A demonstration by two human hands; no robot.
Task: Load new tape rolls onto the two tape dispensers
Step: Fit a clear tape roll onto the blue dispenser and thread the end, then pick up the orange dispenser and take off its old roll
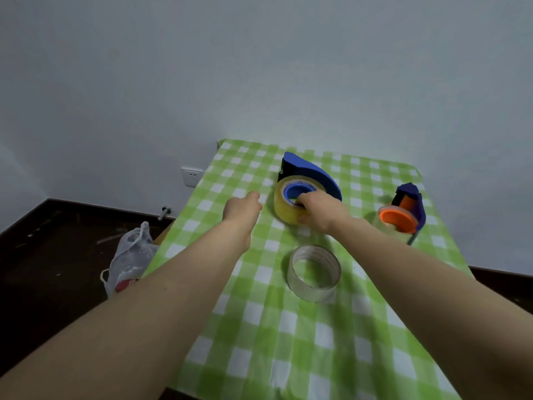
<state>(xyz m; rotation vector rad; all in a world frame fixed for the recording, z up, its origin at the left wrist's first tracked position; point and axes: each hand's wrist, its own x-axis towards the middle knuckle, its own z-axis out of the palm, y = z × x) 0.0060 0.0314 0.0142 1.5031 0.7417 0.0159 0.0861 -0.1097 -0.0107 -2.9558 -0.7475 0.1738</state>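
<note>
We see a table [253, 356] under a green and white checked cloth [288, 370], filling the lower middle and right of the frame. At the lower left, a crumpled translucent plastic bag [129, 255] sits on the dark floor [52, 255], just beside the table's left edge. Behind it, a white wall socket [191, 176] shows on the pale wall [259, 67], and a small metal doorstop [164, 212] stands near the dark skirting.

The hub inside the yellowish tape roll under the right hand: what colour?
Blue hub, matching the dispenser body; head view.
</note>
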